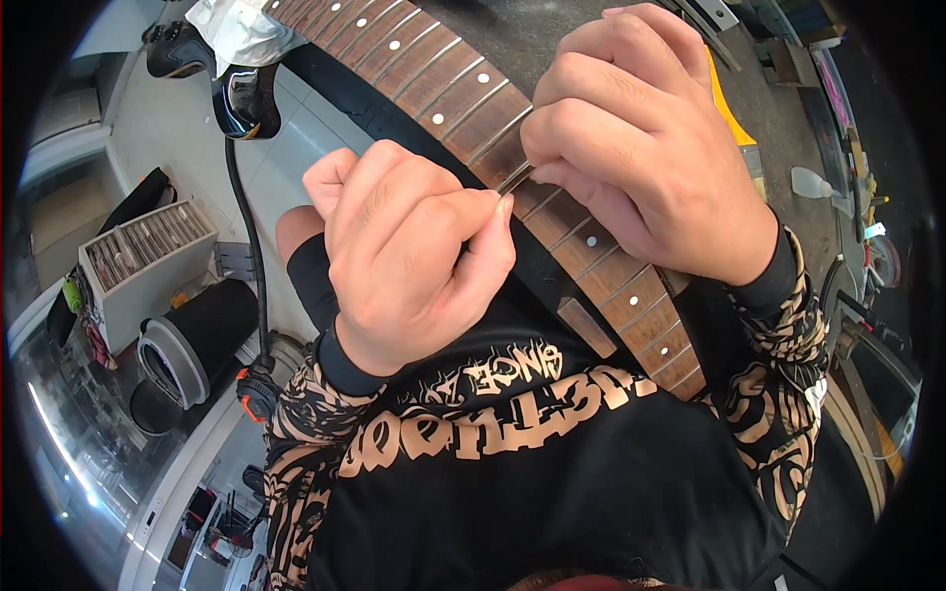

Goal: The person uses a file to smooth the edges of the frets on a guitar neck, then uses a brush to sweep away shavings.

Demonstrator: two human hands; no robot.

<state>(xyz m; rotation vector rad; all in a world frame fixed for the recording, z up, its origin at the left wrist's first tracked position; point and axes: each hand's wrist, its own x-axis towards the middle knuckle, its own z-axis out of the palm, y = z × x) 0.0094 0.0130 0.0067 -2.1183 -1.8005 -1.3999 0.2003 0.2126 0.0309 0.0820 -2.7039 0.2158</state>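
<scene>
A guitar neck [463,108] with a brown fretboard, pale round dots and metal frets runs from the upper left down to my lap. My left hand [404,246] is closed at the neck's left edge, thumb and forefinger pinching one end of a thin metal fret wire [513,180]. At the wire's other end, my right hand [641,138] is also closed, its curled fingers over the fretboard's right side. The wire lies across the fretboard between the two pinches; whether it sits in a slot I cannot tell. Below my hands, several fret positions show only dark lines.
Left of the neck's lower part lies a small wooden block [586,327]. A glossy dark guitar-shaped body [246,98] with white wrapping [241,34] stands at upper left. A yellow-handled brush [729,103] and a translucent bottle [810,183] are on the right-hand bench.
</scene>
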